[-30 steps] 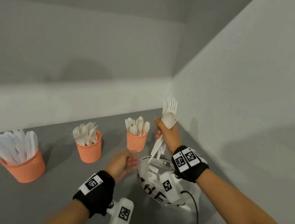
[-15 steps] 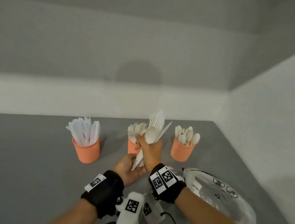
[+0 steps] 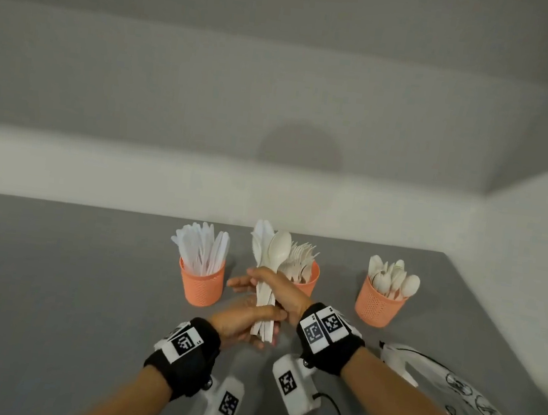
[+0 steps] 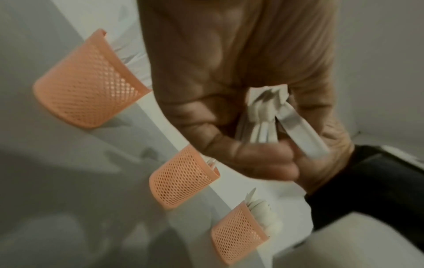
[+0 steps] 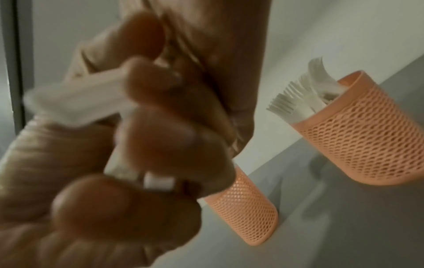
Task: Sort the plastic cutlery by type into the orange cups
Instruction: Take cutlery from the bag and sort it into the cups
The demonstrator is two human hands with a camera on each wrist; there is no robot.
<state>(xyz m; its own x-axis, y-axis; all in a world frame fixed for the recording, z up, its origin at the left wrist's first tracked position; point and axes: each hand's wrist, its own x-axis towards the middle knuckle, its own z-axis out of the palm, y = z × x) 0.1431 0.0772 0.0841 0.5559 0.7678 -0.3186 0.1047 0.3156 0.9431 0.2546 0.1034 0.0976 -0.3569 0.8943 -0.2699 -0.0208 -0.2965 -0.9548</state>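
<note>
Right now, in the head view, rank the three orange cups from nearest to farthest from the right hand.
1. Fork cup: middle, just behind the right hand, which partly hides it.
2. Knife cup: left of the hand, beyond the left hand's fingertips.
3. Spoon cup: off to the right.

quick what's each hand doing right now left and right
Left hand: holds the lower handles of the mixed cutlery bundle.
Right hand: grips the same bundle around its middle.

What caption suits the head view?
Both hands hold a bundle of cutlery above three orange cups.
</note>
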